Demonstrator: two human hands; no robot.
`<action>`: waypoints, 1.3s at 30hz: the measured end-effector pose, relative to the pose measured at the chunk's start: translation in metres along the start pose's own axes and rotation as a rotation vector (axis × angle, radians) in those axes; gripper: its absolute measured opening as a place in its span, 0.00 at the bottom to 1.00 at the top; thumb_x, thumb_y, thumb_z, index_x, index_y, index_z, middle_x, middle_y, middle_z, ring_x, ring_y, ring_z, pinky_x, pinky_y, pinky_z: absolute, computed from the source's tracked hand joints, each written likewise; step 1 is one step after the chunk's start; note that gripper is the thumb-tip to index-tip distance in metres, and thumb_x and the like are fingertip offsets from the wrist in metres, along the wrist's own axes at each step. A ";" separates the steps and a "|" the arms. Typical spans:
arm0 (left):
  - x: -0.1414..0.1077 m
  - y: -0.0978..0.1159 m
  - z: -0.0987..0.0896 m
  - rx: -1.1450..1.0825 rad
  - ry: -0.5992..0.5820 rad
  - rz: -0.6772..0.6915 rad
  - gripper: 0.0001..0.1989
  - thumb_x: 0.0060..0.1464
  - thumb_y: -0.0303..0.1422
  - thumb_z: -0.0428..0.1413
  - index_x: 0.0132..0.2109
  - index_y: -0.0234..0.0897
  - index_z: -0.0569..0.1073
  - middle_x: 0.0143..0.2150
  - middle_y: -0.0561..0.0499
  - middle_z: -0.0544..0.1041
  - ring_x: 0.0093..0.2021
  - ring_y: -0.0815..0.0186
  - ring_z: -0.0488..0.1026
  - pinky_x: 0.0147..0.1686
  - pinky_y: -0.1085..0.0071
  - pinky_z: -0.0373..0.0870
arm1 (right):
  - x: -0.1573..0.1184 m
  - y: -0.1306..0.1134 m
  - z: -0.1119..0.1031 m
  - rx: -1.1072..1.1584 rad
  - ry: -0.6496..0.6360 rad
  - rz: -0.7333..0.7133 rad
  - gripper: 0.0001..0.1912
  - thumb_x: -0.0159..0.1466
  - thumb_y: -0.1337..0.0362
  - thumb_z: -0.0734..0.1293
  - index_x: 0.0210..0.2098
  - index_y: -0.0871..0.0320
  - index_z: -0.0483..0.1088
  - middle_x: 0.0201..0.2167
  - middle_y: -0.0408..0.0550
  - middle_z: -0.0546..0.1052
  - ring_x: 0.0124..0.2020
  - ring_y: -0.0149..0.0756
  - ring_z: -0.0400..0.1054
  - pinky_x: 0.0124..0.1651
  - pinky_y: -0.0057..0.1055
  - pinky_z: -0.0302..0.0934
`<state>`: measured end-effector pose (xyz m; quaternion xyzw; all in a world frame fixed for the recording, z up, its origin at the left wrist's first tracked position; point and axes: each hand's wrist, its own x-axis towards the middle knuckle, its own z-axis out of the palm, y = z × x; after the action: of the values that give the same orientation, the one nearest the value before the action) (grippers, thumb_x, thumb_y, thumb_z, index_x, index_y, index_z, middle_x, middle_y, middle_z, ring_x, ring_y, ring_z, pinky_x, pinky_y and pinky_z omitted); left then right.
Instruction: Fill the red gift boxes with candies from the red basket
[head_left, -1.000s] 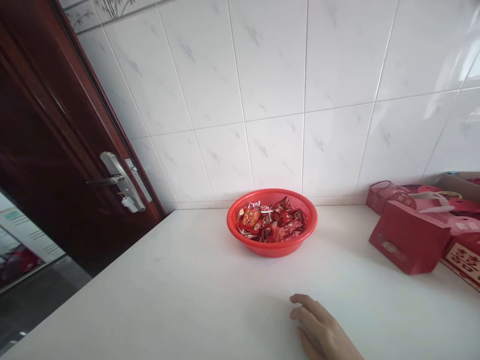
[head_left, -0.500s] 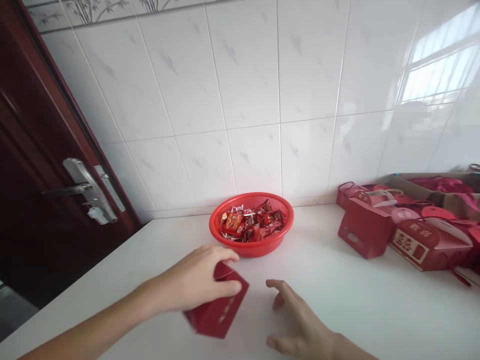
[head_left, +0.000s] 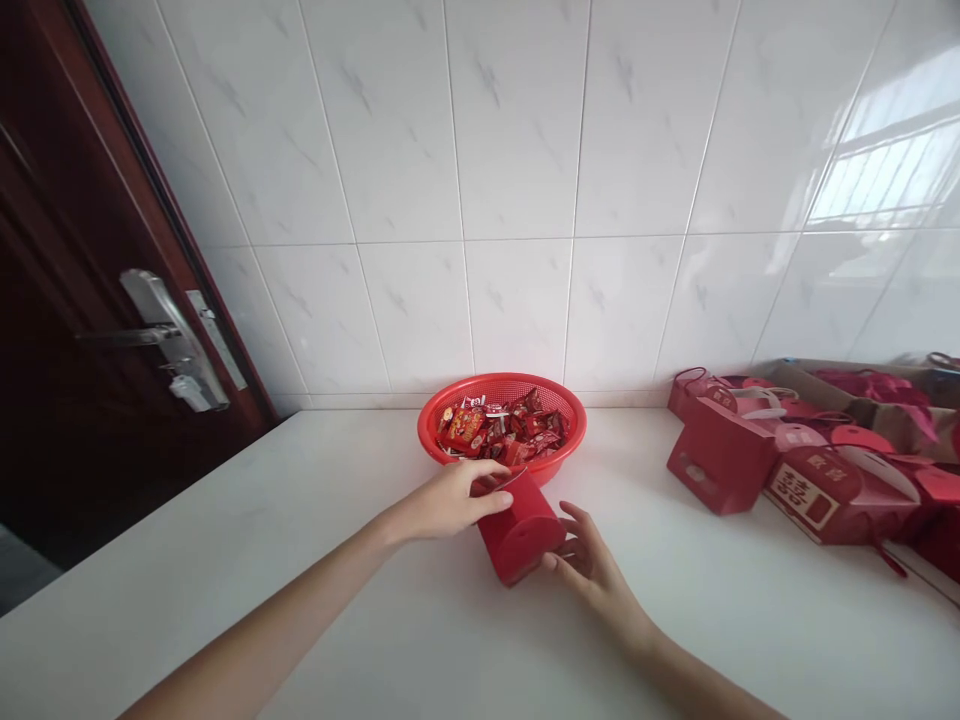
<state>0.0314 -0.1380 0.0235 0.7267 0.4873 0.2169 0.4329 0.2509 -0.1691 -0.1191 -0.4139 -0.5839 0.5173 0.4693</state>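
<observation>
Centrally, a red carton is held tilted just on the near side of the red basket, the landmark here; whether the two touch cannot be told. The left hand grips the carton's upper left edge, thumb laid over the face. The right hand stands part-curled at the near right end; whether it presses there is unclear. Wrapped sweets fill the basket, and to its right, well apart, stand an upright red box and a lettered box. The likeliest faults are mechanical: the walls, seemingly thin card, may buckle if the thumb bears too hard; the tilted carton may swing if the left grip slackens while the right gives little support; and a push toward the basket may knock its near rim, jolting the sweets.
</observation>
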 end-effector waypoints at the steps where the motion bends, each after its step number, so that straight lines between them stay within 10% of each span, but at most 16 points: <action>1: -0.002 -0.004 -0.002 0.000 0.025 -0.023 0.29 0.53 0.46 0.60 0.58 0.35 0.73 0.49 0.43 0.80 0.47 0.55 0.77 0.38 0.67 0.74 | 0.000 0.000 0.000 -0.027 0.009 0.001 0.39 0.60 0.42 0.69 0.62 0.51 0.52 0.57 0.56 0.69 0.45 0.41 0.73 0.51 0.43 0.68; 5: -0.009 -0.022 -0.006 0.071 0.139 0.016 0.26 0.57 0.49 0.55 0.55 0.36 0.75 0.42 0.46 0.80 0.39 0.58 0.76 0.31 0.70 0.70 | -0.001 -0.002 -0.001 -0.095 0.030 -0.048 0.32 0.64 0.43 0.64 0.61 0.51 0.55 0.58 0.57 0.68 0.47 0.42 0.72 0.52 0.44 0.68; 21: -0.016 -0.051 0.022 -0.024 0.484 0.307 0.14 0.58 0.40 0.55 0.47 0.39 0.75 0.48 0.46 0.79 0.49 0.59 0.77 0.54 0.60 0.73 | 0.000 -0.062 0.005 -0.389 0.010 -0.472 0.15 0.69 0.56 0.63 0.54 0.51 0.69 0.54 0.52 0.73 0.50 0.41 0.69 0.51 0.39 0.66; 26: -0.023 -0.058 0.028 0.014 0.415 0.357 0.10 0.58 0.34 0.53 0.38 0.42 0.80 0.54 0.46 0.75 0.58 0.56 0.72 0.59 0.59 0.68 | 0.012 -0.084 0.009 -0.435 -0.092 -0.384 0.12 0.68 0.63 0.60 0.43 0.53 0.75 0.53 0.51 0.74 0.52 0.42 0.68 0.53 0.40 0.63; 39: -0.033 -0.066 0.036 -0.118 0.308 0.274 0.32 0.50 0.41 0.66 0.62 0.48 0.69 0.63 0.46 0.69 0.65 0.53 0.65 0.63 0.57 0.65 | 0.036 -0.124 0.022 -0.478 -0.620 -0.285 0.08 0.59 0.73 0.63 0.29 0.58 0.73 0.29 0.45 0.77 0.31 0.32 0.67 0.34 0.28 0.61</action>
<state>0.0095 -0.1726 -0.0472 0.7178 0.4308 0.4103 0.3617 0.2218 -0.1545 0.0081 -0.2512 -0.8526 0.3970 0.2289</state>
